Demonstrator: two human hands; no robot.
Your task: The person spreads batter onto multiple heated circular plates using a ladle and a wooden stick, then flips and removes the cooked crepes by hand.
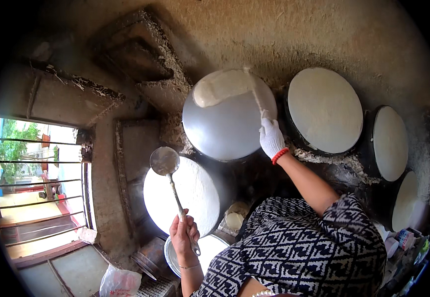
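My left hand is closed round the handle of a metal ladle. The ladle's batter-smeared bowl is raised in front of a round griddle covered with a white layer. In a white glove with a red band at the wrist, my right hand grips a thin wooden batter spreader. Its far end rests at the back of a grey round griddle. A pale streak of batter lies across that griddle's far part; the surface nearer me is bare.
On the right stand more round griddles with pale tops. Below the left griddle sits a wide basin with white contents. A barred window opens at the left. A plastic bag lies lower left. The rough wall rises behind.
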